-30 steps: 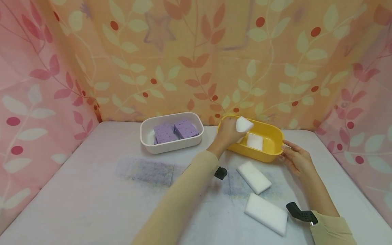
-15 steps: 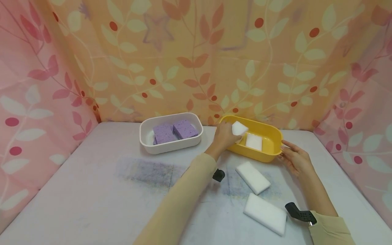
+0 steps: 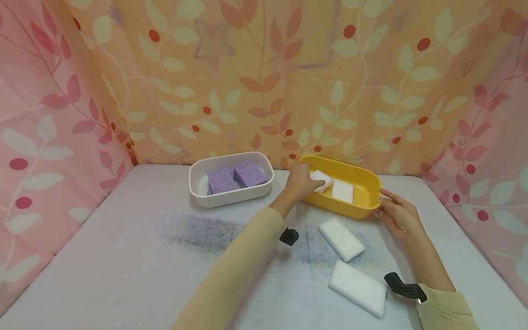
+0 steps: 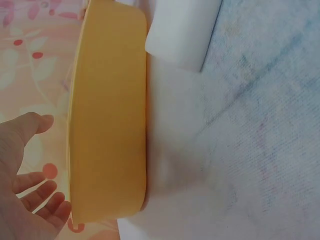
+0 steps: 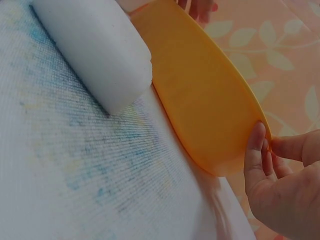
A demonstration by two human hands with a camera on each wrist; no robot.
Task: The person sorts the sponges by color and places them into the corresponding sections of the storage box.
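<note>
A white sponge block (image 3: 321, 180) lies in the left part of the yellow tray (image 3: 350, 210), beside another white sponge (image 3: 342, 191). My left hand (image 3: 300, 181) is at the tray's left end, overlapping that first block in the head view. From the left wrist, this left hand (image 4: 12, 162) shows loosely bent fingers and a thumb held apart, with nothing between them. My right hand (image 3: 399, 214) is at the tray's right end. In the right wrist view, thumb and fingers of the right hand (image 5: 290, 187) pinch the tray's rim.
Two more white sponges, one nearer the tray (image 3: 341, 239) and one in front (image 3: 358, 288), lie on the white table cover (image 3: 103, 256). At the left, a white tray (image 3: 231, 198) holds purple sponges (image 3: 250, 174). Patterned curtains (image 3: 247, 91) enclose the back and sides.
My left hand has lowered the white sponge into the yellow tray, let it go and shifted slightly left. My right hand has stayed at the tray's right end.
</note>
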